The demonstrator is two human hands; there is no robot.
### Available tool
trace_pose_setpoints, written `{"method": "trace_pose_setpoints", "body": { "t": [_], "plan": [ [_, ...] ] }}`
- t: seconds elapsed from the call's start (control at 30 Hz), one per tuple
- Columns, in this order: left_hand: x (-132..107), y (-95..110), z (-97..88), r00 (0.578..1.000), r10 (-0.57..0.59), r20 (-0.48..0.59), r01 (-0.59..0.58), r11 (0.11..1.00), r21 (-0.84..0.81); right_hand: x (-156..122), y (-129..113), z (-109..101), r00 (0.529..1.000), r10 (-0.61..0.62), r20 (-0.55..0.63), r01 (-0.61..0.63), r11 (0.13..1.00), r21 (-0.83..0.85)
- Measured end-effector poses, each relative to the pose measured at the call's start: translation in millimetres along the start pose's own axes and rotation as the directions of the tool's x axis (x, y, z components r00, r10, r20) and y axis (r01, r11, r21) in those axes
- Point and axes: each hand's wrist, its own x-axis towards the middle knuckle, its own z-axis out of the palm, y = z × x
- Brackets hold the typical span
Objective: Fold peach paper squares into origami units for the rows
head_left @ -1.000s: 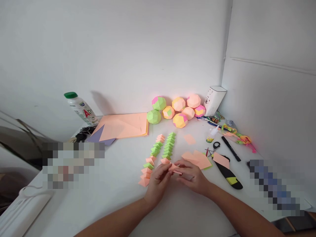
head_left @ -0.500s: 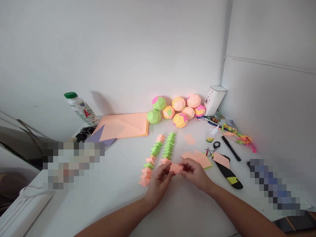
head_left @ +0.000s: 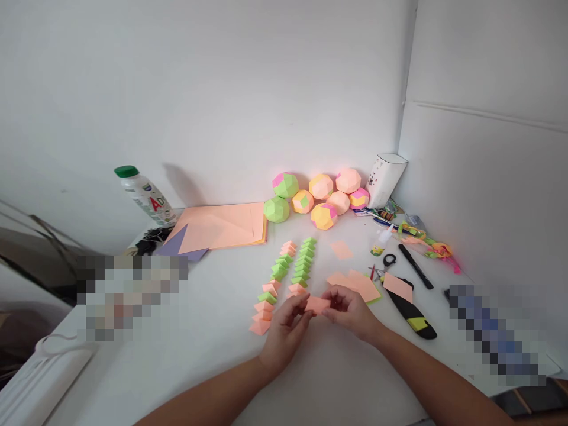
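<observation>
A small piece of peach paper [head_left: 318, 305] is held up between both hands, just above the table. My left hand [head_left: 286, 325] pinches its left end, and my right hand [head_left: 350, 307] pinches the right end. Beyond the left hand run two rows of folded paper pieces: a mixed peach and green row [head_left: 270, 294] and a mostly green row [head_left: 305, 260]. Peach paper sheets [head_left: 361, 285] with a green edge beneath lie just past the right hand. A single peach slip [head_left: 341, 249] is farther back.
Several faceted paper balls [head_left: 324, 216] stand by the wall. Large peach sheets [head_left: 217, 225] and a green-capped bottle [head_left: 148, 198] are at left. Rightward lie a black and yellow cutter [head_left: 410, 313], scissors [head_left: 389, 261], a glue bottle [head_left: 380, 241] and a black pen [head_left: 416, 266].
Both hands keep their pinch on the peach paper. The paper and hands have shifted only very slightly; the other things stay in place.
</observation>
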Motion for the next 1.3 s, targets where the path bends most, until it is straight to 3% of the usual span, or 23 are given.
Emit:
{"method": "trace_pose_setpoints", "body": {
  "t": [0.47,0.63,0.83,1.03,1.1,1.2,1.3],
  "plan": [
    [-0.2,4.8,1.2,0.999,0.047,0.025,-0.048,0.999,0.015,-1.1,-3.0,0.5,0.999,0.033,0.022,-0.033,0.999,-0.004],
    [0.0,5.5,2.9,0.999,-0.039,-0.009,0.039,0.997,-0.070,-1.3,-5.4,0.2,0.990,-0.144,0.008,0.143,0.974,-0.173],
    [1.2,12.0,6.0,0.993,-0.122,-0.004,0.119,0.978,-0.174,-0.9,-3.6,0.3,0.924,-0.383,0.006,0.368,0.883,-0.291],
    [2.3,15.9,8.0,0.987,-0.158,-0.007,0.154,0.971,-0.181,-0.1,-2.9,1.1,0.866,-0.500,-0.023,0.455,0.806,-0.379],
    [2.3,14.1,8.2,0.987,-0.160,0.004,0.158,0.970,-0.183,-0.8,-4.2,0.7,0.876,-0.481,-0.041,0.427,0.811,-0.399],
    [2.3,9.9,6.7,0.993,-0.108,0.036,0.112,0.982,-0.150,-2.6,-7.0,0.3,0.944,-0.326,-0.049,0.291,0.893,-0.343],
    [2.5,8.1,2.5,0.998,0.045,0.049,-0.048,0.996,0.080,-3.3,-8.3,0.2,0.994,-0.108,0.000,0.106,0.978,-0.179]
  ]
}}
